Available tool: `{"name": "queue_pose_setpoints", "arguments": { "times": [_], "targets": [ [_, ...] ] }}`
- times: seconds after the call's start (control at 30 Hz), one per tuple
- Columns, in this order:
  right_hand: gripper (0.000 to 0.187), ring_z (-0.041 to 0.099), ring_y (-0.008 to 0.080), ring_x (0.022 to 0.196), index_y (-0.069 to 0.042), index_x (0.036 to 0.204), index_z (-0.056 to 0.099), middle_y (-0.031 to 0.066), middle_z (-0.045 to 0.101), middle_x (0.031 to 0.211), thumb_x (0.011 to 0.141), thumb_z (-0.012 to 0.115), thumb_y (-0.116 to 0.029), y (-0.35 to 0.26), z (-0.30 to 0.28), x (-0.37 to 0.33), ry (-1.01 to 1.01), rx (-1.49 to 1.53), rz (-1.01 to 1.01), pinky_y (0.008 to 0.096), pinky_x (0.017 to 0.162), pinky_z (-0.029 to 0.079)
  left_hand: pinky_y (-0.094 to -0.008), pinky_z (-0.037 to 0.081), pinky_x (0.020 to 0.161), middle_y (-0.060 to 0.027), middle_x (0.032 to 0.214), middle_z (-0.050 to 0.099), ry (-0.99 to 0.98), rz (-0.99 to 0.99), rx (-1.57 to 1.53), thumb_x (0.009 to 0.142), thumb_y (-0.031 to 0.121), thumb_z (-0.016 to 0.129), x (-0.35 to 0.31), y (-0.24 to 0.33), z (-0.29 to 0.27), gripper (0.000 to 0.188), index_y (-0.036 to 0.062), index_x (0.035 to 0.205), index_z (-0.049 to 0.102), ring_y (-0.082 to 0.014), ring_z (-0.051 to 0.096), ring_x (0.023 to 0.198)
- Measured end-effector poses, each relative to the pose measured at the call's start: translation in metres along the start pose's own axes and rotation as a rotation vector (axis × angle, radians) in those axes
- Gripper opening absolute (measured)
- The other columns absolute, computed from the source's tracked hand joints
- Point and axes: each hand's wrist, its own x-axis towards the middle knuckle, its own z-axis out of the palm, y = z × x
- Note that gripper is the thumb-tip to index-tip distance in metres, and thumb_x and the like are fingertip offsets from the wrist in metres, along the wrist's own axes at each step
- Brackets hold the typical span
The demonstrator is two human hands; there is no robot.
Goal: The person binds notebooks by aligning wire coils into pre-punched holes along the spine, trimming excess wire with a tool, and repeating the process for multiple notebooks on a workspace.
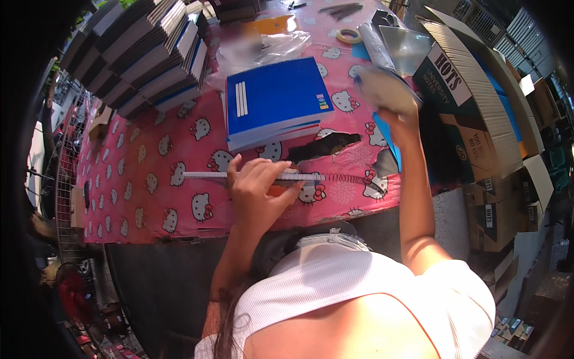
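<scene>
My left hand [257, 186] is closed around a thin notebook [206, 175], which stands on its edge with its page edges showing. From the notebook's right end a loose reddish wire coil [347, 178] sticks out over the table. Raised at the right, my right hand [402, 119] is closed on a pale, rounded thing [385, 93], too smeared by motion to name. Beyond my left hand lies a small stack of spiral notebooks with a blue-covered notebook [275, 96] on top.
Tall piles of notebooks [143, 54] stand at the far left. Clear plastic wrapping [269, 51] and a tape roll [348, 36] lie behind the blue stack. At right are open cardboard boxes [472, 90]. The pink patterned tablecloth [137, 179] has a torn dark patch [326, 146].
</scene>
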Motion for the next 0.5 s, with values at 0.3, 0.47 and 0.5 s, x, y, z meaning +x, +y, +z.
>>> {"name": "queue_pose_setpoints", "arguments": {
  "times": [0.3, 0.47, 0.5],
  "targets": [
    [0.047, 0.063, 0.0186, 0.085, -0.004, 0.105, 0.061, 0.0107, 0.066, 0.093, 0.062, 0.081, -0.008, 0.011, 0.034, -0.028, -0.745, 0.09, -0.069, 0.0314, 0.081, 0.049, -0.0436, 0.029, 0.1, 0.0013, 0.078, 0.069, -0.046, 0.005, -0.053, 0.064, 0.022, 0.081, 0.005, -0.002, -0.005, 0.021, 0.0128, 0.08, 0.071, -0.0159, 0.063, 0.081],
    [0.047, 0.061, 0.0143, 0.088, -0.002, 0.103, 0.062, 0.0094, 0.066, 0.091, 0.06, 0.082, -0.007, 0.018, 0.035, -0.019, -0.63, 0.12, -0.178, 0.0304, 0.081, 0.049, -0.0429, 0.03, 0.099, 0.0011, 0.08, 0.069, -0.028, 0.005, -0.05, 0.064, 0.019, 0.081, 0.003, -0.006, -0.003, 0.026, 0.0121, 0.086, 0.07, -0.0149, 0.063, 0.08],
    [0.047, 0.061, 0.0125, 0.088, -0.002, 0.103, 0.062, 0.0092, 0.066, 0.091, 0.06, 0.082, -0.006, 0.021, 0.037, -0.023, -0.63, 0.271, -0.181, 0.0301, 0.08, 0.05, -0.0429, 0.03, 0.099, 0.0011, 0.08, 0.069, -0.041, -0.004, -0.053, 0.064, 0.019, 0.081, 0.001, -0.005, -0.003, 0.026, 0.0121, 0.086, 0.07, -0.0149, 0.063, 0.08]
  ]
}}
